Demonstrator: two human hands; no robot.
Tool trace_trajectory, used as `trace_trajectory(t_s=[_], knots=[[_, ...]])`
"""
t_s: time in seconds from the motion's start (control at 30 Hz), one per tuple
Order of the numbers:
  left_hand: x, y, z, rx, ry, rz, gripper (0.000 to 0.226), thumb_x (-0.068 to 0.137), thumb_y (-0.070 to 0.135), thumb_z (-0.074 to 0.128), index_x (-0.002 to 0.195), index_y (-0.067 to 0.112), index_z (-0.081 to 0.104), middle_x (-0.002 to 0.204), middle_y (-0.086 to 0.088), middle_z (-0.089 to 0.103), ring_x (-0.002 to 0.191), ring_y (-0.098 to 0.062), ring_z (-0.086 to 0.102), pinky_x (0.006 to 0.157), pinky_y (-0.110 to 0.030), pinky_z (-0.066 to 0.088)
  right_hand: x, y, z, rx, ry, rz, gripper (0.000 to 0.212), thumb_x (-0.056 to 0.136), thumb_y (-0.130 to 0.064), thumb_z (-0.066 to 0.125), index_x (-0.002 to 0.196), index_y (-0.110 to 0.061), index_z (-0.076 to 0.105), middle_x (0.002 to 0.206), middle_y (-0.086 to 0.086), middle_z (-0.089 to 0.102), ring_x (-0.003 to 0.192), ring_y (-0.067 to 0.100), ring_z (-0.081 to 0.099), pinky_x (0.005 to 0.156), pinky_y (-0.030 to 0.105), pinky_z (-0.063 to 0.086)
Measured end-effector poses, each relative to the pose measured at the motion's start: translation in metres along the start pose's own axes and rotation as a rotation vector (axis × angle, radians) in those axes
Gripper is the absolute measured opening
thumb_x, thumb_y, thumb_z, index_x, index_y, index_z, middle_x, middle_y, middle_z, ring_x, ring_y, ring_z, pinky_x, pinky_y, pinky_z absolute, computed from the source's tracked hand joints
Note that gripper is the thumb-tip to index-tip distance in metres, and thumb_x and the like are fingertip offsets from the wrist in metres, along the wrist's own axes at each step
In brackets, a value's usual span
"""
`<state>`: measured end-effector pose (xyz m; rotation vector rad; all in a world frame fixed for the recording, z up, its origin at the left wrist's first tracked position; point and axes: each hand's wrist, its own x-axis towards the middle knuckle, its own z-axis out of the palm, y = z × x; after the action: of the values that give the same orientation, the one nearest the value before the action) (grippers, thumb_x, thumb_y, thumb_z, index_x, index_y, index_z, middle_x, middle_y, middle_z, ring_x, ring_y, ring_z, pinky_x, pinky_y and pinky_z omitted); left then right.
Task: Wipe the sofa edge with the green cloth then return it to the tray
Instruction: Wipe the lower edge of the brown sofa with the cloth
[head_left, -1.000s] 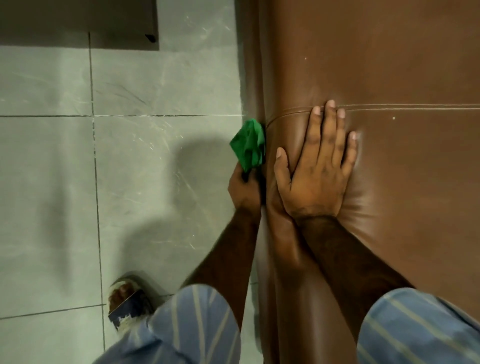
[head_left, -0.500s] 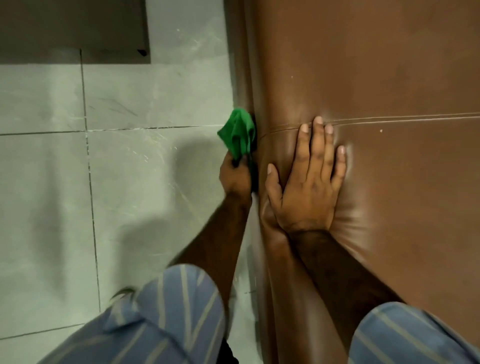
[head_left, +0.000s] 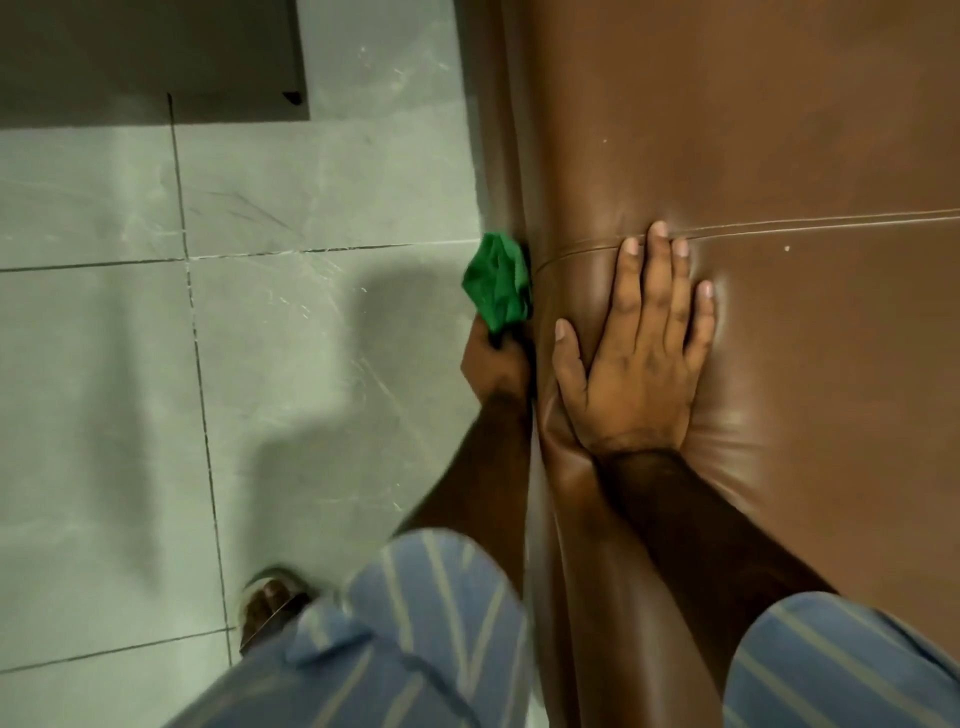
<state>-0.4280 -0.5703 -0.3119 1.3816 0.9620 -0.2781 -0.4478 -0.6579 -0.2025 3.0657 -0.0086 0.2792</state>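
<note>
A brown leather sofa (head_left: 753, 156) fills the right half of the view, with a stitched seam running across it. My left hand (head_left: 493, 364) grips a bunched green cloth (head_left: 497, 283) and holds it against the sofa's left side edge, just below the seam. My right hand (head_left: 641, 353) lies flat on the sofa top, fingers spread, pressing into the leather beside the cloth. No tray is in view.
Grey floor tiles (head_left: 260, 364) with dark grout lines lie left of the sofa. A dark low piece of furniture (head_left: 150, 52) sits at the top left. My foot in a sandal (head_left: 270, 603) stands on the floor at the bottom left.
The cloth and my left hand slid forward along the sofa's side edge, then a little back toward me. My right hand stayed flat on top. My foot has come back into view.
</note>
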Motion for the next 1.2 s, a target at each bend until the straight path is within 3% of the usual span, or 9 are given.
trace_trajectory(t_s=[0.23,0.33,0.43,0.5,0.7,0.83,0.93,1.07,1.2], knots=[[0.013,-0.045,-0.028,0.518,-0.18,-0.178,0.025,0.085,0.023,0.062,0.105,0.011,0.071,0.11,-0.015,0.075,0.103,-0.035,0.071,0.093,-0.044,0.06,-0.001,-0.001,0.002,-0.003,0.012,0.003,0.078,0.108,-0.055,0.033,0.168,-0.008,0.016,0.177,0.016,0.017,0.165,0.033,0.015,0.134,0.058,0.015],[0.036,-0.017,-0.015,0.302,-0.086,-0.149,0.032,0.077,0.03,0.061,0.105,0.02,0.073,0.109,-0.007,0.076,0.101,-0.031,0.072,0.095,-0.045,0.06,0.0,-0.001,0.001,-0.008,0.02,0.003,0.078,0.109,-0.054,0.034,0.168,-0.007,0.017,0.177,0.016,0.018,0.165,0.033,0.016,0.134,0.057,0.015],[-0.014,-0.022,-0.025,0.207,-0.143,0.077,0.027,0.095,0.017,0.057,0.118,0.029,0.066,0.116,0.005,0.075,0.104,-0.014,0.072,0.089,-0.025,0.058,0.0,-0.001,-0.001,-0.009,0.022,0.001,0.077,0.109,-0.055,0.032,0.168,-0.007,0.017,0.177,0.017,0.018,0.165,0.033,0.016,0.133,0.058,0.016],[-0.058,-0.056,-0.039,0.208,-0.116,0.036,0.025,0.097,0.012,0.056,0.117,0.02,0.067,0.111,0.001,0.075,0.099,-0.012,0.069,0.079,-0.013,0.052,0.0,-0.002,-0.001,-0.015,0.018,0.002,0.078,0.109,-0.055,0.031,0.168,-0.007,0.016,0.177,0.016,0.018,0.165,0.033,0.015,0.133,0.058,0.016],[-0.065,-0.111,-0.055,0.607,-0.202,-0.254,0.03,0.091,0.014,0.058,0.119,0.005,0.066,0.122,-0.02,0.07,0.115,-0.039,0.065,0.095,-0.039,0.052,0.0,-0.002,-0.003,-0.011,0.012,-0.001,0.078,0.109,-0.055,0.031,0.168,-0.007,0.016,0.177,0.016,0.017,0.165,0.033,0.015,0.134,0.057,0.015],[-0.077,-0.095,-0.041,0.432,-0.026,-0.11,0.02,0.09,0.017,0.063,0.109,0.013,0.07,0.109,-0.011,0.076,0.104,-0.03,0.069,0.084,-0.034,0.053,0.0,-0.002,-0.003,-0.021,0.005,-0.007,0.077,0.109,-0.054,0.031,0.169,-0.008,0.016,0.177,0.016,0.017,0.165,0.033,0.015,0.134,0.058,0.015],[-0.119,-0.111,-0.064,0.379,-0.101,-0.119,0.013,0.094,0.012,0.059,0.099,0.009,0.07,0.098,-0.013,0.074,0.095,-0.03,0.07,0.078,-0.032,0.049,0.0,-0.002,-0.005,-0.015,-0.006,-0.003,0.077,0.109,-0.054,0.031,0.169,-0.008,0.016,0.178,0.016,0.016,0.166,0.033,0.014,0.134,0.057,0.014],[-0.115,-0.11,-0.102,0.663,-0.392,-0.158,0.026,0.088,0.008,0.068,0.114,0.011,0.07,0.113,-0.011,0.075,0.109,-0.029,0.07,0.088,-0.035,0.055,0.002,-0.006,-0.013,-0.054,-0.057,0.006,0.077,0.11,-0.055,0.029,0.169,-0.007,0.014,0.178,0.015,0.014,0.166,0.032,0.013,0.134,0.057,0.014],[-0.096,-0.052,-0.14,0.811,-0.301,0.111,0.035,0.085,-0.004,0.056,0.118,0.006,0.065,0.113,-0.018,0.068,0.108,-0.038,0.063,0.089,-0.041,0.049,0.007,-0.024,-0.031,-0.098,-0.193,0.087,0.08,0.11,-0.055,0.024,0.168,-0.002,0.009,0.178,0.019,0.011,0.165,0.035,0.012,0.133,0.06,0.016]])
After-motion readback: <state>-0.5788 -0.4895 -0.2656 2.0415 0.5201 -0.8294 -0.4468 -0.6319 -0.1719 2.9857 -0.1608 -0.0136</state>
